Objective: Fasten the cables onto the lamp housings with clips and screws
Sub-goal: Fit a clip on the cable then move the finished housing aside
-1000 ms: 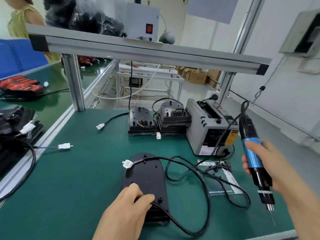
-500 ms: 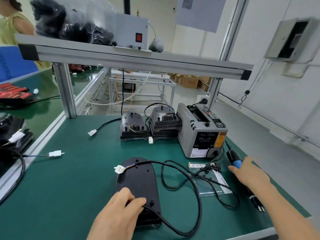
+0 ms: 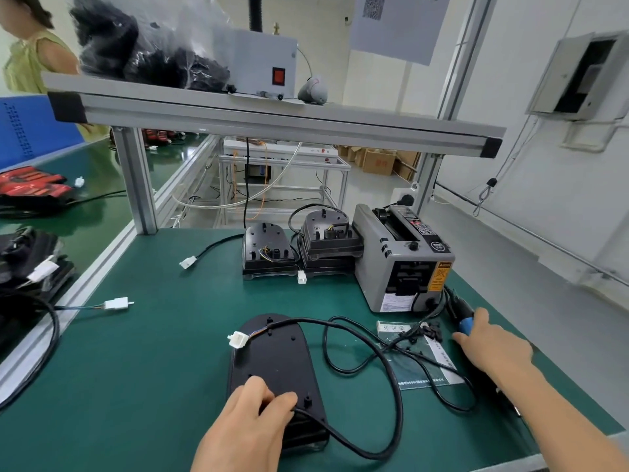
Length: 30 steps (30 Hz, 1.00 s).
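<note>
A black lamp housing [image 3: 272, 362] lies face down on the green mat in front of me. Its black cable [image 3: 384, 356] loops off to the right and ends in a white connector [image 3: 237, 339] at the housing's far end. My left hand [image 3: 248, 427] sits on the near end, thumb and forefinger pinching the cable where it meets the housing. My right hand [image 3: 493, 347] lies with straight fingers over the blue-and-black electric screwdriver [image 3: 464, 323], which rests flat on the table. A heap of small black clips [image 3: 429, 330] is beside it on a clear bag.
A grey tape dispenser [image 3: 401, 264] stands behind the clips. Two stacks of lamp housings [image 3: 269, 250] are to its left. Loose white connectors [image 3: 117, 303] lie at the left. An aluminium shelf beam [image 3: 272, 120] runs overhead. A person [image 3: 30, 56] stands at the back left.
My right hand has lowered the screwdriver from upright in the air to flat on the table and loosened its grip. My left hand has stayed on the housing.
</note>
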Available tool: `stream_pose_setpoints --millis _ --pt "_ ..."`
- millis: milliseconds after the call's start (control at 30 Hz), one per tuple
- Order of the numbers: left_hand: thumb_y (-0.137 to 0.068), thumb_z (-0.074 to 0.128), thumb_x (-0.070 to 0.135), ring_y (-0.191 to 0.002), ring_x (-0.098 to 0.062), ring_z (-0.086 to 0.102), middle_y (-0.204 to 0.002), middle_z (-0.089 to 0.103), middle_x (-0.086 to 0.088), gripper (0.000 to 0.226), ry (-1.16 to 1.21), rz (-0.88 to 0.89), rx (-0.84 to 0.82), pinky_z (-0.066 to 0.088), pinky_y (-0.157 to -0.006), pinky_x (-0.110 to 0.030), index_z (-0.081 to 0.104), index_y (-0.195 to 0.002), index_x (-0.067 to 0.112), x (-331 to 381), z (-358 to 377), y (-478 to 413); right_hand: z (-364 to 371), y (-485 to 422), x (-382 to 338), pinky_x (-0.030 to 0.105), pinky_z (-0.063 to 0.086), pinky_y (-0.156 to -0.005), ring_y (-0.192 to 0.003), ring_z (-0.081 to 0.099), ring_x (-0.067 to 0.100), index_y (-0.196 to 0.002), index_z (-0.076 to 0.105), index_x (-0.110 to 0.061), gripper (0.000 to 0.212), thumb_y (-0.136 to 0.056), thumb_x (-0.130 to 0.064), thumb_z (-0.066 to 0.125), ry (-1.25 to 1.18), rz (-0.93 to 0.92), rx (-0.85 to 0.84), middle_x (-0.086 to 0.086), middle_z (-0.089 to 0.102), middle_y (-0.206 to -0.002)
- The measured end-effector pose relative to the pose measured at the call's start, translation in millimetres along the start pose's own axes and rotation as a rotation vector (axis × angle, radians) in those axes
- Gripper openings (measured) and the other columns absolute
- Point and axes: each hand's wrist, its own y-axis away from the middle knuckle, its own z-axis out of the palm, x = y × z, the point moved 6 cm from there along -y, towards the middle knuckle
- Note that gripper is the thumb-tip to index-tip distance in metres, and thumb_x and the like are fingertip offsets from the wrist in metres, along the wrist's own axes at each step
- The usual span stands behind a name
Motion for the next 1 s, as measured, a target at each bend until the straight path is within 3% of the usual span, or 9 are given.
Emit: stream_pose_setpoints --millis 67,233,400,533,600,667,800,900,1000 --pt "-0.04 0.096 0.019 -0.072 -0.005 0.037 -0.085 0.034 0.009 0.076 -0.088 0.026 0.005 0.049 -0.038 -0.021 0.043 -0.091 0.037 2.1 1.4 -1.6 -0.9 1.8 -0.1 0.029 0.046 -0.056 -0.071 0.058 0.019 -0.117 0.024 -0.022 0.045 -0.093 -0.057 0.038 0.0 -0.008 0.009 0.001 0.058 -0.088" --pt "-0.037 0.093 0.006 -0.067 -0.008 0.034 -0.081 0.031 0.007 0.074 -0.013 0.007 0.055 0.045 -0.03 -0.028 0.049 -0.091 0.031 0.3 2.1 -3.5 -2.0 7.6 4.2 0.032 0.052 -0.062 -0.077 0.059 0.021 -0.133 0.017 -0.028 0.06 -0.089 -0.063 0.04 0.008 -0.012 0.005 0.004 0.058 -0.102" --pt "-0.038 0.093 0.005 -0.068 -0.008 0.036 -0.079 0.034 0.008 0.072 -0.006 0.003 0.135 0.044 -0.029 -0.028 0.05 -0.089 0.032 1.8 -2.5 -4.3 -7.1 11.4 7.8 0.033 0.054 -0.068 -0.082 0.059 0.02 -0.136 0.018 -0.027 0.059 -0.091 -0.059 0.041 -0.023 -0.018 -0.017 0.003 0.059 -0.106" --pt "-0.036 0.093 0.008 -0.068 -0.008 0.035 -0.08 0.031 0.008 0.073 -0.028 0.028 0.111 0.044 -0.029 -0.027 0.05 -0.09 0.032 1.2 -0.1 -4.6 -20.1 13.3 6.4 0.037 0.053 -0.076 -0.095 0.058 0.025 -0.129 0.036 -0.021 0.05 -0.092 -0.052 0.046 -0.07 -0.018 0.037 0.006 0.056 -0.115" --pt "-0.036 0.093 0.01 -0.068 -0.007 0.035 -0.08 0.031 0.009 0.074 -0.03 0.015 0.107 0.045 -0.031 -0.026 0.049 -0.09 0.033 -1.4 0.6 -4.9 -38.9 13.3 -3.5 0.037 0.052 -0.074 -0.094 0.058 0.023 -0.118 0.053 -0.019 0.034 -0.093 -0.041 0.049 -0.238 -0.087 0.206 0.005 0.058 -0.112" --pt "-0.037 0.093 0.009 -0.068 -0.008 0.035 -0.08 0.032 0.01 0.073 -0.028 0.013 0.11 0.045 -0.031 -0.027 0.05 -0.091 0.032 -2.9 1.6 -4.4 -53.9 12.5 -21.4 0.033 0.048 -0.068 -0.082 0.058 0.013 -0.103 0.064 -0.023 0.019 -0.093 -0.03 0.051 -0.525 -0.161 0.25 -0.005 0.062 -0.098" --pt "-0.037 0.092 0.009 -0.068 -0.009 0.034 -0.08 0.032 0.009 0.072 -0.033 0.017 0.104 0.044 -0.03 -0.026 0.05 -0.09 0.033 -1.6 2.8 -3.7 -54.5 0.9 -55.7 0.026 0.039 -0.064 -0.067 0.05 0.004 -0.088 0.068 -0.02 0.008 -0.088 -0.021 0.06 -1.172 -0.062 0.006 -0.007 0.06 -0.082" --pt "-0.033 0.094 0.013 -0.068 -0.006 0.034 -0.08 0.032 0.012 0.075 -0.033 -0.004 0.09 0.044 -0.032 -0.022 0.049 -0.089 0.034 -2.7 3.6 -4.9 -43.8 -8.5 -64.2 0.02 0.027 -0.036 -0.045 0.031 0.011 -0.078 0.062 -0.008 0.012 -0.085 -0.017 0.065 -1.335 0.112 -0.117 0.0 0.047 -0.06" --pt "-0.033 0.094 0.013 -0.068 -0.007 0.033 -0.08 0.032 0.012 0.075 -0.027 0.009 0.088 0.043 -0.032 -0.02 0.049 -0.089 0.034 -4.4 4.0 -4.3 -38.2 -14.5 -68.8 0.017 0.02 -0.029 -0.044 0.026 0.012 -0.07 0.055 -0.008 0.019 -0.083 -0.015 0.067 -1.431 0.229 -0.168 0.003 0.04 -0.058"
